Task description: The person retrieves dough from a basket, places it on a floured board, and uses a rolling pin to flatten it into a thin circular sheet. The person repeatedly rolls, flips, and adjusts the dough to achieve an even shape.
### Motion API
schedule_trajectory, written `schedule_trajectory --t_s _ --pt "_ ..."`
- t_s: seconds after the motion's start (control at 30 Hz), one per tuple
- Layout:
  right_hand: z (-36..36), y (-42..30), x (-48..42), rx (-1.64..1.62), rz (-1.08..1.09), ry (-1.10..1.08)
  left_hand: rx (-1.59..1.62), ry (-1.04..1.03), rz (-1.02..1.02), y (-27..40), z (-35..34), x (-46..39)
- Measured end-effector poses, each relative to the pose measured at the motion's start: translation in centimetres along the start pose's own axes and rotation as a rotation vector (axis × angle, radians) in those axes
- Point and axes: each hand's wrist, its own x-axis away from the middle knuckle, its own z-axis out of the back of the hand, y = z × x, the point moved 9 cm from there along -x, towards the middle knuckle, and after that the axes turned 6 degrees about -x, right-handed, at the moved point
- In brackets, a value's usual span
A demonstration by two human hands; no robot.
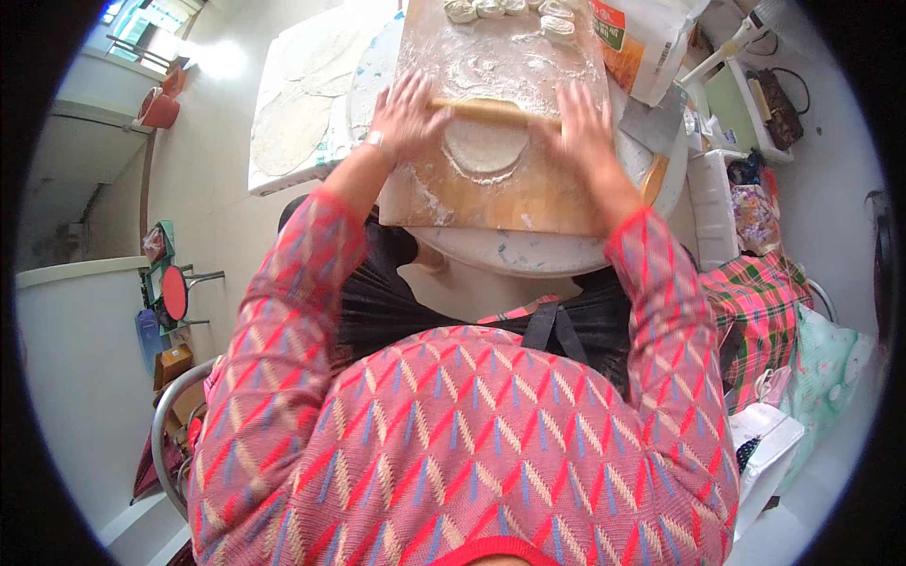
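Note:
A wooden rolling pin (488, 111) lies across the far part of a round, flat sheet of dough (487, 147) on a floured wooden board (467, 201). My left hand (410, 117) rests at the pin's left end with its fingers spread and pointing away from me. At the right end is my right hand (582, 127), blurred, its palm on or close to the pin; its exact contact cannot be told. Loose flour rings the near edge of the dough. Several small dough pieces (502, 8) sit at the board's far end.
Rolled dough sheets (294, 127) lie on a white surface at the left. Right of the board are a flour bag (645, 53), a metal scraper blade (651, 126) with a wooden handle and a white foam box (713, 205). The board stands on a round table (517, 255).

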Motion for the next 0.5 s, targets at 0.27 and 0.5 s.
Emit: schedule_trajectory --t_s 0.27,0.5 --pt "2.2 -1.0 1.1 -0.110 0.150 0.058 0.171 0.038 0.041 0.1 0.1 1.0" --pt "2.2 -1.4 7.4 -0.151 0.175 0.056 -0.011 0.042 -0.130 1.3 0.4 5.4"
